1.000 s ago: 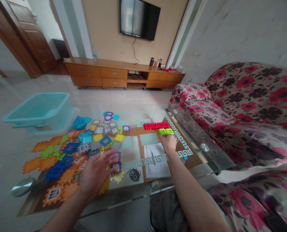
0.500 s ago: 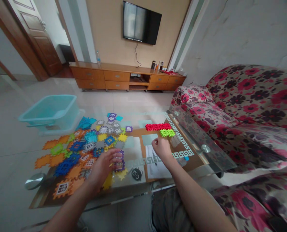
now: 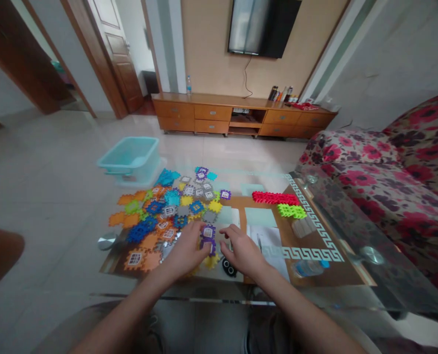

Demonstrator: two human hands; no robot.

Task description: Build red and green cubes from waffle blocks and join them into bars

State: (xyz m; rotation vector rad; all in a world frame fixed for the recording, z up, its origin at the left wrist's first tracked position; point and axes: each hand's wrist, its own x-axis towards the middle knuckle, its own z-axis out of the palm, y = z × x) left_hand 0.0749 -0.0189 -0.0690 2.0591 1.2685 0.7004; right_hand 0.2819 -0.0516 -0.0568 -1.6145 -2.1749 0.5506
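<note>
Two purple interlocking plastic tiles [image 3: 209, 232] with white window shapes lie on the glass table. At their left edge is my left hand [image 3: 187, 248], its thumb and fingers apart, the thumb over the lower purple tile. Whether it presses on them I cannot tell. Just right of these tiles hovers my right hand [image 3: 243, 250], thumb and fingers spread with nothing between them. To the left spreads a loose heap of tiles in orange [image 3: 152, 259], blue [image 3: 142, 230], grey [image 3: 184, 211] and yellow [image 3: 215, 206]. A black round object [image 3: 228, 267] lies below my right hand.
Farther right lie a red tile stack [image 3: 275, 198] and a lime-green one [image 3: 291, 211]. A bottle with a blue cap [image 3: 310, 268] and papers [image 3: 265, 236] show at the right. A turquoise tub [image 3: 130, 160] stands beyond the heap; a flowered sofa [image 3: 366, 167] flanks the table.
The view has turned left. My right hand has moved from near the green stack to beside the purple tiles and its fingers have spread. My left hand has shifted to the tiles' left edge.
</note>
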